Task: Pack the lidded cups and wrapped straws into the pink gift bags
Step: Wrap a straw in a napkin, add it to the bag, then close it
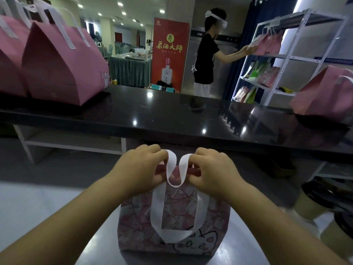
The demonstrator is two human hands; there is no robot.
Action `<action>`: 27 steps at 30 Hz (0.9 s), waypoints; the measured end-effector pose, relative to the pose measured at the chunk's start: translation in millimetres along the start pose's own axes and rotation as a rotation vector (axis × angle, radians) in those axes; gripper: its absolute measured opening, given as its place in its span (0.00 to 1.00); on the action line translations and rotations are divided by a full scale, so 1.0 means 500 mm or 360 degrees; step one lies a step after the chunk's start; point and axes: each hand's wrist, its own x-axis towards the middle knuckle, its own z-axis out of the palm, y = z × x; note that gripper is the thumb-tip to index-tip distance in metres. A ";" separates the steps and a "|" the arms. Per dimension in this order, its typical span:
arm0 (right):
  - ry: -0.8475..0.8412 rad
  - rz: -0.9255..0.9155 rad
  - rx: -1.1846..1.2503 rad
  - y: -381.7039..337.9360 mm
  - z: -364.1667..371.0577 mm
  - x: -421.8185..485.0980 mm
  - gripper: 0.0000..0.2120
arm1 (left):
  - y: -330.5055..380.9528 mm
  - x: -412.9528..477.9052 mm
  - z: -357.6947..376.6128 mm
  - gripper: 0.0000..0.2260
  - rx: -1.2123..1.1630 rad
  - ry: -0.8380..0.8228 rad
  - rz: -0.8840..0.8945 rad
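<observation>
A pink gift bag [173,222] is being held upright on the table [103,241] at lower centre. Its white handle [184,163] is being pinched by the left hand [141,169] and the right hand [214,169], each grip clamped on it. Lidded cups [324,196] are being stood at lower right.

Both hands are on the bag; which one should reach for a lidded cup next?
Right hand, likely: the lidded cups stand on its side; the left hand can steady the gift bag.
</observation>
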 end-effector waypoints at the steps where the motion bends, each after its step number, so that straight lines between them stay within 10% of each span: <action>1: -0.0012 0.0008 -0.0015 -0.002 0.003 0.003 0.11 | 0.000 0.004 0.004 0.09 -0.0002 -0.0017 -0.0015; 27: -0.0271 0.0360 0.0103 0.073 -0.033 -0.068 0.05 | -0.060 -0.040 -0.015 0.06 -0.0294 -0.0198 -0.0186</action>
